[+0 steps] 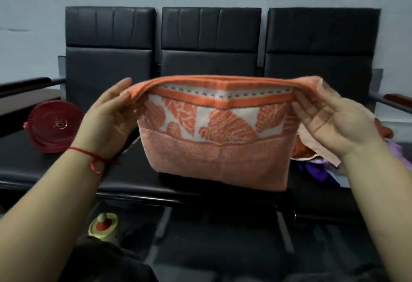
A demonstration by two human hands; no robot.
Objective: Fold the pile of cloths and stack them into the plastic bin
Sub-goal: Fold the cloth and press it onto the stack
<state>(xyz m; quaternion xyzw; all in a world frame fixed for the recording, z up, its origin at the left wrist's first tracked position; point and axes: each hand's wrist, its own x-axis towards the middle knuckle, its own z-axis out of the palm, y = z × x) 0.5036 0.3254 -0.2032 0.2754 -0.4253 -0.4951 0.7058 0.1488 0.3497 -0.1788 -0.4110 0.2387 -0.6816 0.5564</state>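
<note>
**Orange towel held up by both hands over the bench seats**

Landmark: the middle seat [209,58] of the black three-seat bench.

- Orange towel [217,139], folded double, hung in the air in front of the middle seat, its top fold stretched level. A band of orange leaf pattern on white ran below the fold; the lower part was plain terry.
- Left hand [109,114] pinched the towel's left top corner, thumb in front, fingers behind the cloth. A red string was tied at that wrist.
- Right hand [332,116] held the right top corner, palm toward the camera; its fingertips were blurred, but the thumb and fingers closed on the fold.
- Pile of cloths [316,154], peach, orange and purple, lay on the seat to the right of the middle seat, partly hidden behind the right hand.
- Red fan [54,125] lay on the seat to the left of the middle seat.
- Yellow-and-red bottle top [103,226] showed below and left of the middle seat, at floor level.
</note>
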